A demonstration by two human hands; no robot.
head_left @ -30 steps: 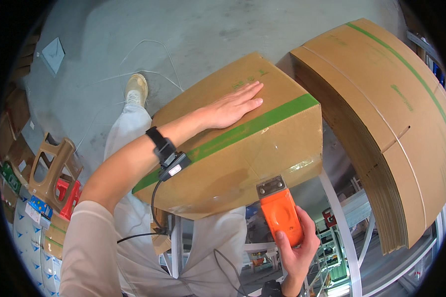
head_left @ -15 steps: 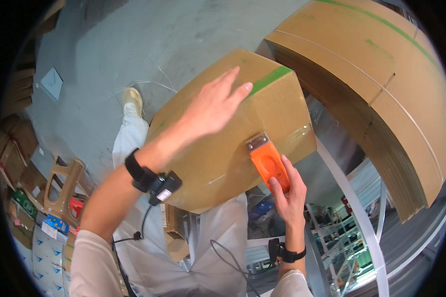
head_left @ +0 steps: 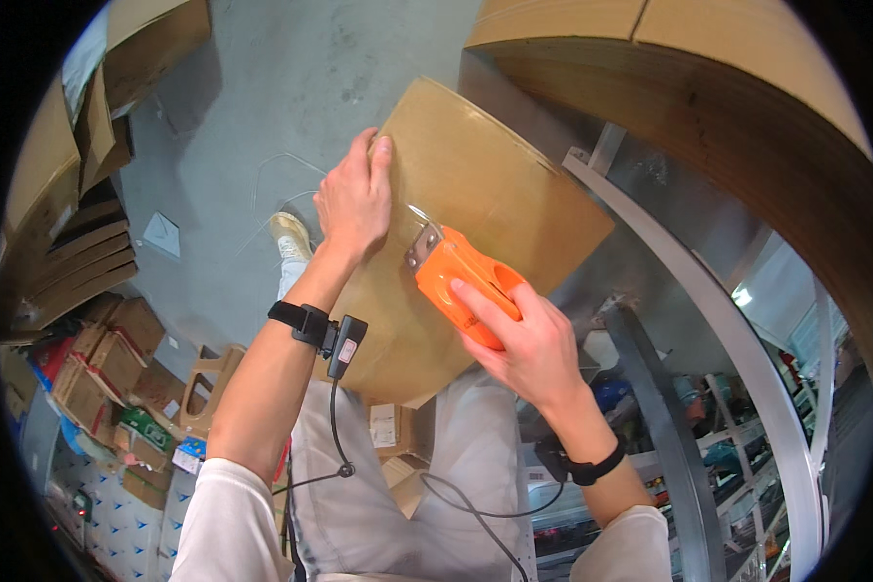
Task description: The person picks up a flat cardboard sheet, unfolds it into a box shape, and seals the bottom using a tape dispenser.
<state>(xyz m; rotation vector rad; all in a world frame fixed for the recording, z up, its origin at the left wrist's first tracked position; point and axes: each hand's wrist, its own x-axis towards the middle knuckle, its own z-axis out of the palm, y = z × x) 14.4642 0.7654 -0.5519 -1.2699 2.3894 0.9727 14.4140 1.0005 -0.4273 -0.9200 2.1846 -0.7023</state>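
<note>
A brown cardboard box (head_left: 475,165) stands tilted in front of my legs, with a smooth face toward me. My left hand (head_left: 354,199) grips its left edge, thumb and fingers closed on the cardboard. In my right hand (head_left: 529,339) is an orange hand tool (head_left: 451,291) with a loop opening and a metal plate with screws at its head; its exact kind I cannot make out. My fingers are wrapped round its body. The metal end lies over the box face, beside a shiny strip (head_left: 418,211) that looks like clear tape.
A large stack of cardboard (head_left: 669,87) curves across the upper right above a metal rail (head_left: 689,262). Folded cartons (head_left: 87,252) and a beige plastic stool (head_left: 213,388) stand on the left. A loose strap (head_left: 262,179) lies on the grey floor. Cables hang from my wrist straps.
The box has turned, and its green-taped edge is out of view. My left hand has gone from lying spread on top to gripping the edge. The orange tool has moved up and left.
</note>
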